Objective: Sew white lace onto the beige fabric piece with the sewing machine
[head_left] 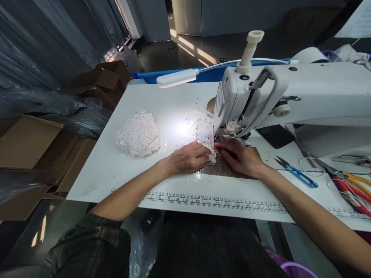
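Left hand [188,158]: I see fingers flat, pressing the small white lace piece [212,156].
Right hand [240,156]: fingertips pinching it just right of the needle.
Lace: between both hands.

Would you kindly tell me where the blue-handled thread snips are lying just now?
In the head view, the blue-handled thread snips lie on the white table, just right of the right hand, left of the orange and red scissors.

White table [121,162] bears a lace pile [137,135], sewing machine [290,92] and blue snips [295,172]
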{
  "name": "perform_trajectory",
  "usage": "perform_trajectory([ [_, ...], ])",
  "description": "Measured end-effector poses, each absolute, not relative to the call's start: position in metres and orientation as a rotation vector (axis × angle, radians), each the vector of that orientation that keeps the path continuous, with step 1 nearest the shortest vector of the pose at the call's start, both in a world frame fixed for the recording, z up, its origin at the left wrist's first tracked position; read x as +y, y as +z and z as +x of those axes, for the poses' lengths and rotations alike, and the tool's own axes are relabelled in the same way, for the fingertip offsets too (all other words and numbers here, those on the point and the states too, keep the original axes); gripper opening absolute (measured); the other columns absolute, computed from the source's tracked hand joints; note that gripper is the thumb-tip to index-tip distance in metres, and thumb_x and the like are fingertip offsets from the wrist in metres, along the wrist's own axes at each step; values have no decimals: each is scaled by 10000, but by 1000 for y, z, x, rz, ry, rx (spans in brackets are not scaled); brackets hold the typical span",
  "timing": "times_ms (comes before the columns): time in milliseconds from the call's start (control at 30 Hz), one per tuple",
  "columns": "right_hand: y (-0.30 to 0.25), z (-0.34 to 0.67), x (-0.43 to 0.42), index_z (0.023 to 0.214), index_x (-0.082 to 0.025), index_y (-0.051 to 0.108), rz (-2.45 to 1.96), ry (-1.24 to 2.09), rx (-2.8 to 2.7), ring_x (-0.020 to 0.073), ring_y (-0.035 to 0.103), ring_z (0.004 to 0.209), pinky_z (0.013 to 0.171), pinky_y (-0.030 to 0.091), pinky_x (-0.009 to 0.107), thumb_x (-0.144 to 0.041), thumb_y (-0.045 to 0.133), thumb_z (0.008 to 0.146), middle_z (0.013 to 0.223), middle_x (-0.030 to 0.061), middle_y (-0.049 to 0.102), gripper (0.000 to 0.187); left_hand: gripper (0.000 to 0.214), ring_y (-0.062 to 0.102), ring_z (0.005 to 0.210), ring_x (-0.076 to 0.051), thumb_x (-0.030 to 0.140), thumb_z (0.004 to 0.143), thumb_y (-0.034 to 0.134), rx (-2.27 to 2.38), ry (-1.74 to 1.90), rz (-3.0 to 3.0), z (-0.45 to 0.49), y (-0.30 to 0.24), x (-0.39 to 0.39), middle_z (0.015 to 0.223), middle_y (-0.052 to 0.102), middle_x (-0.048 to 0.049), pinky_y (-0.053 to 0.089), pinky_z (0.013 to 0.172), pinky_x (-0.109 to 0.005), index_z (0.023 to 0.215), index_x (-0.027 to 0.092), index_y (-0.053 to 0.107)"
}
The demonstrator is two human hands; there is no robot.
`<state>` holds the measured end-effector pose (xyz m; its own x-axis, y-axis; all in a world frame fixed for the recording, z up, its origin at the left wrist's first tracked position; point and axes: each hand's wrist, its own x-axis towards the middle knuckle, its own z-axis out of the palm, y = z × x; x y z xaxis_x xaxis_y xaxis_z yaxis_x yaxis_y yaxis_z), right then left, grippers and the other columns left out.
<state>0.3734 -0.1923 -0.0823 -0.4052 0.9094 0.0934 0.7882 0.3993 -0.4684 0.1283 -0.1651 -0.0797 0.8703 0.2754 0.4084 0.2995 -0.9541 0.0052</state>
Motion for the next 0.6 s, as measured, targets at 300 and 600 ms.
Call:
perform_trajectory([
  [300,-81,381,-201,1093,-267,743,-961,633,-2446,197,627,885,778,511,348,-209,508,858,1034,77,675,337,182,644,837,-160,132,914,461,-663,-800,-3071,127,-86,-164,1005,704,-84,540,737,-327,1034,145,598],
  [600,-81,377,-203,1096,-282,752,-936,517,-2539,206,586,868,755,482,350,-204,499,868,997,96,647,349,100,627,820,-165,211,929,552,-496,-635,-2939,129,-81,-166,1026,715,-54,462,726,-337,962,188,644],
])
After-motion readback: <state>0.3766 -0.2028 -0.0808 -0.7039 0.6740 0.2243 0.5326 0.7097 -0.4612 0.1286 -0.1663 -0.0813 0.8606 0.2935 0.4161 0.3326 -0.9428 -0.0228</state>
